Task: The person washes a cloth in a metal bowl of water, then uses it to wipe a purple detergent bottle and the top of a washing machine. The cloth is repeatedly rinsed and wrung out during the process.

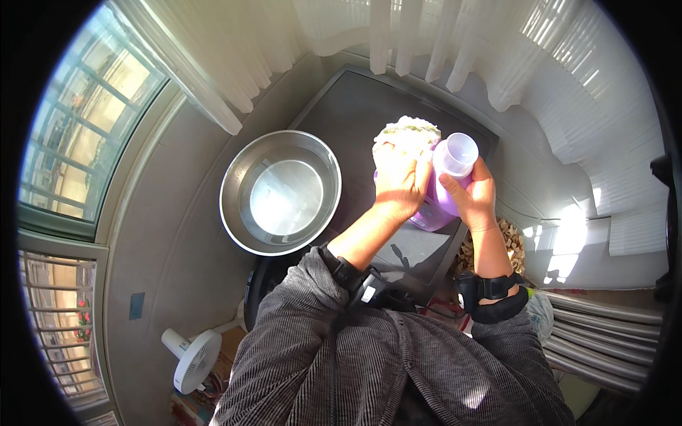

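My left hand (402,178) presses a pale, crumpled cloth (407,133) against the side of a purple plastic bottle (434,210). Around the neck of that bottle closes my right hand (473,194), its thumb just below the wide, translucent cap (461,150). The bottle is held over a dark tabletop (367,106). Left of my hands stands a round stainless steel basin (229,213) with what looks like clear water in it. Strong sunlight washes out part of the cloth, and my left hand hides much of the bottle's body.
White curtains (330,26) hang behind the table, and a barred window (90,117) is at the left. A small white fan (197,362) stands at the lower left. Metal tubes (602,330) lie at the lower right, near a heap of light brown pieces (511,242).
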Action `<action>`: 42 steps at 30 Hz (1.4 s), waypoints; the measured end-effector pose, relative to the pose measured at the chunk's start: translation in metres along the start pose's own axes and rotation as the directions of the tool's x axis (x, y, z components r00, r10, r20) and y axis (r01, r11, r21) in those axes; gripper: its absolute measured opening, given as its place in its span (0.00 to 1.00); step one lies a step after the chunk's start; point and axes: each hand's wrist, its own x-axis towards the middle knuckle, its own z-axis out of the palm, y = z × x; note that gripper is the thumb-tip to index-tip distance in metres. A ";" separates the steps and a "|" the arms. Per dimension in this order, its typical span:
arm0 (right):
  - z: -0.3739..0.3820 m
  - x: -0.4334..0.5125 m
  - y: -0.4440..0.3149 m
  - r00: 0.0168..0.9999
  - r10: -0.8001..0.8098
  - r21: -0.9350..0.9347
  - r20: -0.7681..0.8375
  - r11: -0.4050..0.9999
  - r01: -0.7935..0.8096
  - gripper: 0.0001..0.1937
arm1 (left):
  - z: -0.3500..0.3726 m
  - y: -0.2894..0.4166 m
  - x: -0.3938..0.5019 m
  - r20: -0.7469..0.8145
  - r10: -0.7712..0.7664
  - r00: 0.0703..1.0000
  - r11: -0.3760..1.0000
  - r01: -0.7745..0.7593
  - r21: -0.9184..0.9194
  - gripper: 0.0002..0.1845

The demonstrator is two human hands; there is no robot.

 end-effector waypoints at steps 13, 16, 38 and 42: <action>0.000 -0.005 -0.007 0.993 0.115 0.055 0.023 0.992 -0.116 0.42 | 0.061 -0.089 -0.065 0.312 -0.723 0.616 0.562 0.788 -0.252 0.25; -0.002 -0.005 -0.005 0.994 0.103 0.061 0.030 0.993 -0.105 0.42 | 0.074 -0.107 -0.097 0.065 -0.607 0.792 0.750 0.598 -0.281 0.27; -0.004 -0.004 -0.006 0.996 0.087 -0.008 0.030 0.996 -0.087 0.43 | 0.018 -0.078 -0.036 0.620 -0.161 0.768 0.466 0.613 -0.638 0.32; -0.004 -0.004 -0.006 0.994 0.106 -0.001 0.010 0.994 -0.106 0.43 | 0.017 -0.078 -0.032 0.653 -0.119 0.748 0.406 0.637 -0.655 0.33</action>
